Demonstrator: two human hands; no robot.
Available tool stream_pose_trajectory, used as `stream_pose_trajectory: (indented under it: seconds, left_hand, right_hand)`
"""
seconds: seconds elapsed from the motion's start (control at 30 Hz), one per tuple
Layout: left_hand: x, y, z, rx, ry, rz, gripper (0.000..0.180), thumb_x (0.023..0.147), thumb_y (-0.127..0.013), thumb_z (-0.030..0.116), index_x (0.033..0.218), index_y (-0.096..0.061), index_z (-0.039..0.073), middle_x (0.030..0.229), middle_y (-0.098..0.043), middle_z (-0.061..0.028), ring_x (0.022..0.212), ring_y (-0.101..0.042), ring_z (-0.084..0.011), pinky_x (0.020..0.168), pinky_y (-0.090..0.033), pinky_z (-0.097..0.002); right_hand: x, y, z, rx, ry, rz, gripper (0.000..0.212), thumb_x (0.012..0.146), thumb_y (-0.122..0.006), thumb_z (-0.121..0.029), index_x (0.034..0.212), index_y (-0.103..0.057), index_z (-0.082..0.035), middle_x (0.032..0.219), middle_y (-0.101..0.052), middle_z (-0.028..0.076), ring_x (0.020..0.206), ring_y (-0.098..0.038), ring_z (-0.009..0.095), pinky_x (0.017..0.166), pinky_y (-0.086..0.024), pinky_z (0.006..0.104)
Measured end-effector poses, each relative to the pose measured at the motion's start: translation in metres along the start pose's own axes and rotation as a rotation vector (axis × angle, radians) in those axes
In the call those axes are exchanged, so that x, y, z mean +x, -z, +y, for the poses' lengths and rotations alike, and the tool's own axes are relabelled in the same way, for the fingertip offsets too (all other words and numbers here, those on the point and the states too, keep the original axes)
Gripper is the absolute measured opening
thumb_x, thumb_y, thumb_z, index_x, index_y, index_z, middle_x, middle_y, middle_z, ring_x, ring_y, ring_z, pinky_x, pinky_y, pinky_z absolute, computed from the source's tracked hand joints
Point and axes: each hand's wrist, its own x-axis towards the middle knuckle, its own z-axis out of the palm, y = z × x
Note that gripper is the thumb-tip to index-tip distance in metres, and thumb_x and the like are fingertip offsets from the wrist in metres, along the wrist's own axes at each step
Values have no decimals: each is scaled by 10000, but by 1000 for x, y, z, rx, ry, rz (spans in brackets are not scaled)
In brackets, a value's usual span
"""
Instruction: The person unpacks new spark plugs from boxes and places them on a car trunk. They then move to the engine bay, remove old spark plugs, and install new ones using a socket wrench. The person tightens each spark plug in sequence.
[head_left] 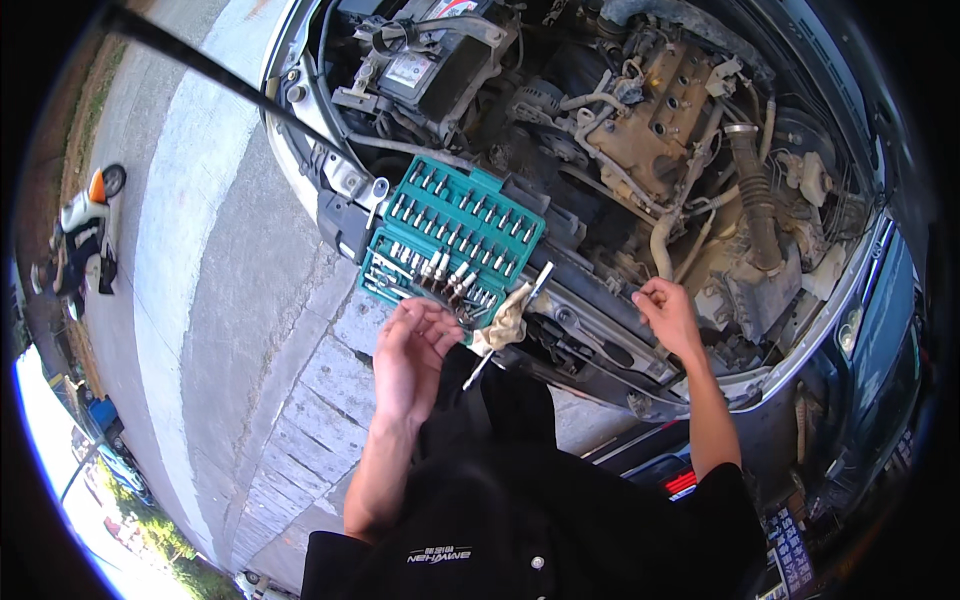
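Observation:
My left hand (415, 345) hovers at the near edge of a teal socket set case (490, 183), its fingers loosely bent and apart, with nothing visible in them. The case lies unfolded on the car's front edge, filled with rows of bits (450, 235) and sockets (440, 265). Beside it rests a crumpled beige cloth or glove (508, 318), with a metal bar (541, 281) and another thin metal tool (479, 370) sticking out near it. Over the front of the engine bay, my right hand (668, 312) has thumb and fingers pinched together; anything between them is too small to make out.
Farther in sits a brown, dusty engine (660, 120), with a battery (430, 75) to its left and a ribbed intake hose (757, 205) to its right. A ring-ended wrench (378, 197) stands by the case. A black rod (220, 80) slants across the left; a scooter with a rider (82, 225) is on the road.

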Motion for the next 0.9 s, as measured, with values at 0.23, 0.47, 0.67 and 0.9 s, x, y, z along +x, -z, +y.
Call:
stream_pose_trajectory:
  seconds: [0.23,0.47,0.67,0.9]
  left_hand:
    - [-22,59,-13,125,-192,81,172,1097,-563,150,1129,-634,-3,1006,-729,-128,878,-697,-198,868,-577,-348]
    - [-23,80,-39,858,-157,-241,177,1079,-635,111,1177,-661,-33,1030,-755,-73,908,-685,-120,831,-557,-293]
    - [-31,93,-18,1327,-340,-562,211,1020,-692,111,1166,-677,-41,1028,-757,-174,935,-760,-260,841,-595,-378]
    - [8,150,15,1389,-337,-470,267,1011,-687,141,1177,-688,-69,1051,-780,-200,924,-775,-311,860,-610,-412]
  right_hand:
    - [-83,-113,13,262,-61,-244,249,1040,-725,-187,968,-728,52,775,-740,87,624,-679,124,542,-531,286]
    - [-89,-286,34,428,-256,-238,382,1046,-726,-293,1200,-692,56,939,-758,115,662,-709,163,560,-616,313]
    - [-98,-329,28,676,-72,7,275,1105,-622,-262,1098,-684,6,863,-743,81,494,-562,97,431,-466,265]
    - [-177,-285,11,680,-91,217,298,1104,-642,-296,952,-698,-46,712,-668,-3,578,-516,51,523,-375,256]
